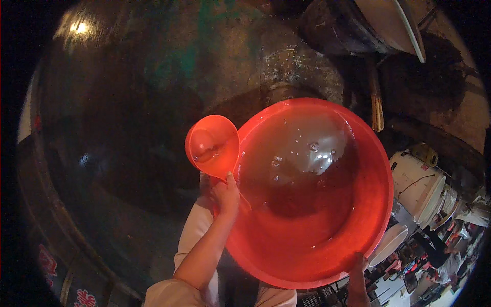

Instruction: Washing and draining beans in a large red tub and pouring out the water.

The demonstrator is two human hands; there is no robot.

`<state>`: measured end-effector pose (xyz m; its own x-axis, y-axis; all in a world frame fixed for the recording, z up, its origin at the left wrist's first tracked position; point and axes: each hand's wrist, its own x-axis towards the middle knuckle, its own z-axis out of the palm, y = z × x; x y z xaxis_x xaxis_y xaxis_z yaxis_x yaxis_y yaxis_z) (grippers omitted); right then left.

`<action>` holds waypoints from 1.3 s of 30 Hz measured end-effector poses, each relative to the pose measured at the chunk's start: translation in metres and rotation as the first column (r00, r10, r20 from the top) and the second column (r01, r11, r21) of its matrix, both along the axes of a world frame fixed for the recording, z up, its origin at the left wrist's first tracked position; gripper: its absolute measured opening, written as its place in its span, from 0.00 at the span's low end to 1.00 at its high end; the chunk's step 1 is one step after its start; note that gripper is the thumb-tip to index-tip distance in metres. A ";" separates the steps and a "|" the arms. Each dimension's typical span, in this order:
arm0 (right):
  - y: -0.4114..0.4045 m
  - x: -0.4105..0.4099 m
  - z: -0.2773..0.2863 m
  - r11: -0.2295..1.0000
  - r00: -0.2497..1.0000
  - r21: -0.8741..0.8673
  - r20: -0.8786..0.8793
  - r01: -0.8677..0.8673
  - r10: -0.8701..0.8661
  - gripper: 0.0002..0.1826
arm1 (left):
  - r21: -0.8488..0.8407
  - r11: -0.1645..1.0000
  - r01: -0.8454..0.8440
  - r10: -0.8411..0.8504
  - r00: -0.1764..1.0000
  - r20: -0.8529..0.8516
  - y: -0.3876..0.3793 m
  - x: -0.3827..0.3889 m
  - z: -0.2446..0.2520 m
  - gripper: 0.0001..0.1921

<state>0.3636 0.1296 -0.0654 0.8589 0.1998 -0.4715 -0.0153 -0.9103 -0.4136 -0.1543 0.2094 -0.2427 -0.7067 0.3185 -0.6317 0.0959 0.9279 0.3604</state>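
Note:
My left hand point(226, 193) grips the handle of a red plastic water ladle point(213, 144), which holds a little liquid and hangs at the left rim of a large round basin. The red plastic basin point(368, 226) is tilted, with cloudy liquid point(299, 161) and some bubbles pooled in its upper part. At the lower right, my right hand point(356, 264) is closed on the basin's rim; its fingers are partly hidden in shadow.
A wide, dark, wet surface with green patches point(188, 63) spreads at the left. Wooden sticks point(376, 111) hang at the upper right. White buckets point(416, 184) stand right of the basin, near a white lid point(389, 243). Mixed clutter lies at the lower right.

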 end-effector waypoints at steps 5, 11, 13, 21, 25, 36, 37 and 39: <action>0.014 -0.020 0.006 0.999 0.999 -0.033 0.044 -0.028 0.030 0.29 | 0.003 1.000 0.030 -0.030 0.997 -0.066 -0.007 0.000 -0.009 0.32; 0.017 -0.017 0.007 0.999 0.998 -0.012 0.047 -0.030 0.031 0.27 | -0.040 0.998 0.050 -0.052 0.996 -0.066 -0.005 0.004 -0.010 0.33; 0.017 -0.013 0.004 1.000 1.000 -0.001 0.019 -0.013 0.013 0.26 | -0.010 0.998 0.065 -0.065 0.983 -0.173 -0.009 0.005 -0.016 0.33; 0.020 -0.016 0.002 1.000 0.987 -0.019 0.160 -0.002 0.005 0.21 | -0.002 1.000 0.027 -0.027 1.000 -0.002 0.006 0.000 0.008 0.32; 0.009 0.004 0.001 0.999 0.992 0.002 0.120 -0.048 0.047 0.21 | -0.066 0.998 0.022 -0.017 0.997 0.069 0.001 -0.002 -0.002 0.31; 0.029 -0.021 0.016 0.998 1.000 -0.050 0.006 0.023 -0.023 0.24 | -0.180 0.983 0.044 -0.032 0.997 0.073 -0.005 -0.003 -0.013 0.29; 0.024 -0.009 0.014 0.999 1.000 -0.046 0.010 0.023 -0.022 0.24 | -0.190 0.980 0.060 -0.049 0.997 0.062 -0.005 -0.001 -0.015 0.29; 0.013 0.009 0.005 1.000 0.997 0.013 0.076 -0.009 0.008 0.19 | -0.174 0.983 0.059 -0.047 0.996 0.069 -0.003 0.000 -0.014 0.29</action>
